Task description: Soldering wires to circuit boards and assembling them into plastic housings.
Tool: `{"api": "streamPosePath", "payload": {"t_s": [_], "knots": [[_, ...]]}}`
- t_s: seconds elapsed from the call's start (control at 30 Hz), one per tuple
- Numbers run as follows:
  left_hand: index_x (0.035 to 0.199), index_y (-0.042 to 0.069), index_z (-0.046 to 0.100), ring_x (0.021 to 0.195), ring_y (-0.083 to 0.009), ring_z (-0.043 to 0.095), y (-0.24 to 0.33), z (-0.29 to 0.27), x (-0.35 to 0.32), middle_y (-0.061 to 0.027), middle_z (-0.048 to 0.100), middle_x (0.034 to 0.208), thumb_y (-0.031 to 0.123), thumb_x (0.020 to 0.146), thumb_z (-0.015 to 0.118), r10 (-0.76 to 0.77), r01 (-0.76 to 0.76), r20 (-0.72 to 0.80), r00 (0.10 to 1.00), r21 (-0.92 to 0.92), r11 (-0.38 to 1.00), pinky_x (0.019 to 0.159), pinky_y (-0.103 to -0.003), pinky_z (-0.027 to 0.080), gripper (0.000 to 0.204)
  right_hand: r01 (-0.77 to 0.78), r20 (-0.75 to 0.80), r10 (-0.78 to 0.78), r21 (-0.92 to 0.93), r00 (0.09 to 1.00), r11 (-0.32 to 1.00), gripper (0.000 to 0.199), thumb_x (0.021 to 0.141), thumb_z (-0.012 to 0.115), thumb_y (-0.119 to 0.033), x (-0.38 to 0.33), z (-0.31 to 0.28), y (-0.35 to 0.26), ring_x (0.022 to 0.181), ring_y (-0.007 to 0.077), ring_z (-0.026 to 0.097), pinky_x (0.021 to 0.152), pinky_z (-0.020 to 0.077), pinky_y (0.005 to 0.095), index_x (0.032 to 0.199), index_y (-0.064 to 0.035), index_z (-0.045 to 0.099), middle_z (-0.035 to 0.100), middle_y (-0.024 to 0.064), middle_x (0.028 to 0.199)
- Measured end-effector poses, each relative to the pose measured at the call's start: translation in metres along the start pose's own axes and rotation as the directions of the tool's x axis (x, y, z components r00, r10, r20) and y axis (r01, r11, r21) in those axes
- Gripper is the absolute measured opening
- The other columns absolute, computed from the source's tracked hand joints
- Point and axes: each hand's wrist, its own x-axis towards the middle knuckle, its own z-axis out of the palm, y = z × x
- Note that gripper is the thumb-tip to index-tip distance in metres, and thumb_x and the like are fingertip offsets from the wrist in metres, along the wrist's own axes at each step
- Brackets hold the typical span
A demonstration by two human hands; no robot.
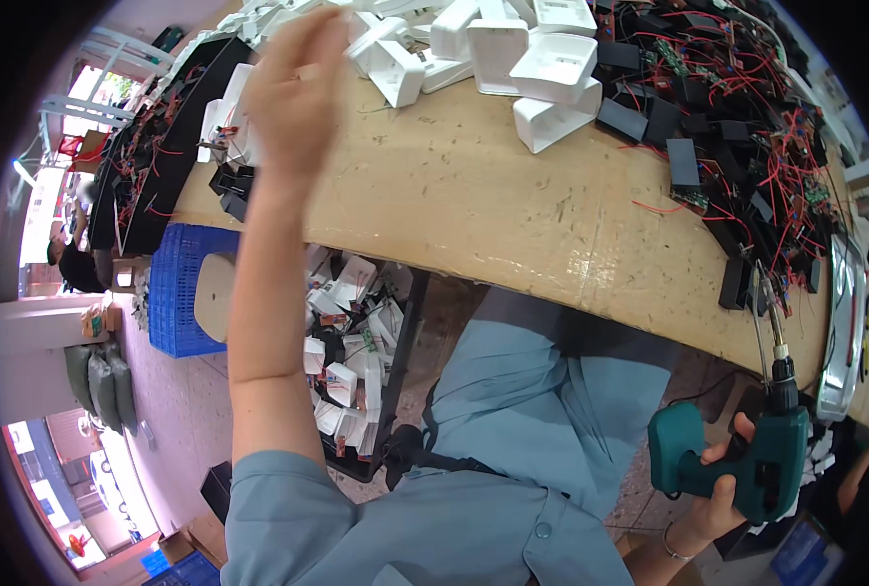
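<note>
My left hand (298,107) is stretched far forward over the back left of the table, beside a heap of white plastic housings (552,63). Its fingers are smeared by motion, so whether it grips anything does not show. At the lower right, my right hand (723,488) wraps round the handle of a green soldering gun (781,459). The gun's metal tip and thin feed tube point up, next to the table's right front edge and close to a pile of black boxes with red wires (737,137).
A worn tan table (454,195) spans the front. Below its left side stand a black crate (395,391) of white housings and circuit boards and a blue plastic basket (176,293). A black tray (166,146) of wired parts sits at far left, a clear-edged tray (845,332) at far right.
</note>
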Motion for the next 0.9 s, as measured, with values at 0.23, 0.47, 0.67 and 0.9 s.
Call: {"api": "streamPosePath", "payload": {"t_s": [0.23, 0.47, 0.67, 0.9], "knots": [[0.067, 0.004, 0.062, 0.076, -0.0233, 0.056, 0.070, 0.109, -0.015, -0.0074, 0.059, 0.078, 0.024, 0.072, 0.060, 0.131, -0.325, 0.431, 0.893, 0.416, 0.849, 0.070, -0.037, 0.039, 0.021, 0.026, -0.061, -0.025, 0.005, 0.998, 1.000, 0.065, 0.077, 0.064, -0.029, 0.000, 0.002, -0.002, 0.068, 0.0141, 0.054, 0.058, 0.0449, 0.0226, 0.121, 0.0086, 0.035, 0.052, 0.0229, 0.109], [0.068, 0.009, 0.057, 0.076, -0.0145, 0.054, 0.103, 0.109, -0.052, 0.0014, 0.054, 0.083, 0.008, 0.066, 0.061, 0.521, -0.561, 0.231, 0.822, 0.162, 0.812, 0.076, -0.036, 0.029, 0.005, -0.035, -0.168, 0.033, -0.009, 0.985, 0.999, 0.065, 0.074, 0.066, -0.033, -0.005, -0.004, -0.001, 0.065, 0.0139, 0.055, 0.056, 0.0443, 0.0208, 0.117, 0.0079, 0.039, 0.054, 0.0207, 0.106], [0.075, 0.009, 0.059, 0.081, -0.0111, 0.054, 0.123, 0.100, -0.093, 0.0019, 0.053, 0.087, 0.011, 0.064, 0.063, 0.619, -0.637, 0.501, 0.604, -0.163, 0.753, 0.079, -0.039, 0.027, 0.012, -0.018, -0.210, 0.019, 0.007, 0.978, 1.000, 0.065, 0.073, 0.067, -0.034, -0.007, -0.007, 0.001, 0.065, 0.0138, 0.055, 0.054, 0.0445, 0.0209, 0.116, 0.0079, 0.041, 0.054, 0.0207, 0.105], [0.082, 0.010, 0.061, 0.075, -0.0121, 0.055, 0.126, 0.092, -0.074, 0.0012, 0.054, 0.080, 0.007, 0.064, 0.060, 0.712, -0.562, 0.423, 0.560, -0.438, 0.702, 0.079, -0.041, 0.031, 0.019, -0.019, -0.209, 0.030, 0.054, 0.977, 0.998, 0.067, 0.073, 0.068, -0.032, -0.012, -0.010, 0.001, 0.066, 0.0142, 0.056, 0.056, 0.0463, 0.0221, 0.118, 0.0073, 0.039, 0.053, 0.0219, 0.105]]}}
